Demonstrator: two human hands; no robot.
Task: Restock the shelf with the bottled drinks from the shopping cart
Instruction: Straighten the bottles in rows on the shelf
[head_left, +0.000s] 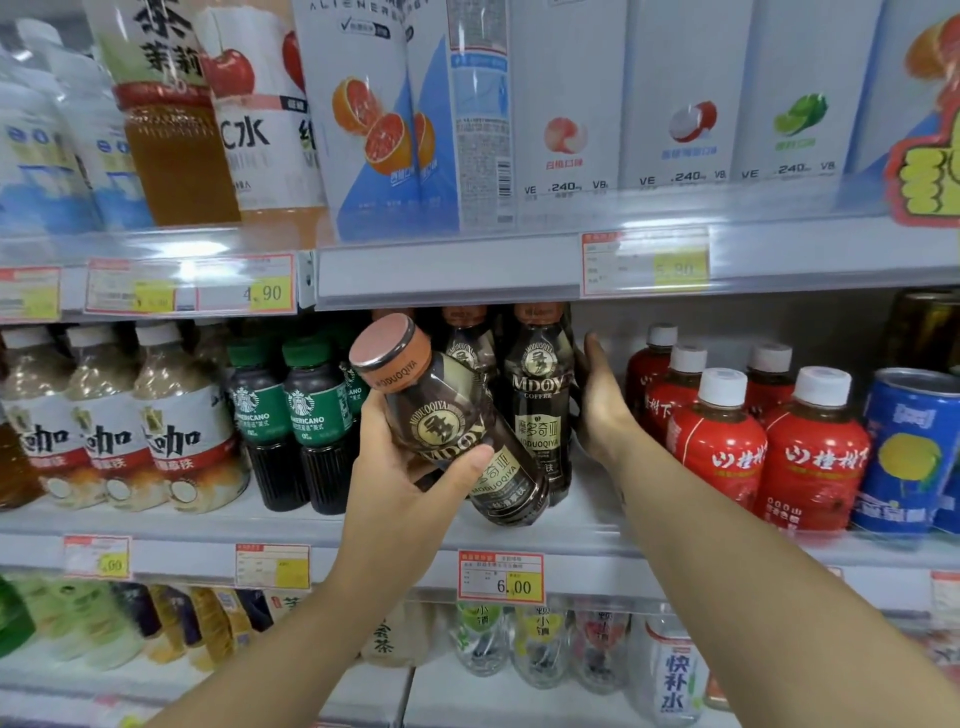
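Observation:
My left hand (400, 462) grips a brown MDOY coffee bottle (452, 415) with an orange-brown cap, tilted with its cap toward me and its base over the middle shelf (363, 527). Behind it an upright MDOY bottle (540, 395) stands at the shelf front, with more of the same kind behind. My right hand (602, 400) reaches in on the right side of that upright bottle, palm against it and fingers behind it, out of sight. The shopping cart is out of view.
Green-capped Starbucks bottles (291, 415) stand left of the coffee, red white-capped bottles (769, 441) and a blue can (909, 447) to the right. A bare gap of shelf lies between the coffee and the red bottles. The upper shelf edge with price tags (644, 262) hangs close above.

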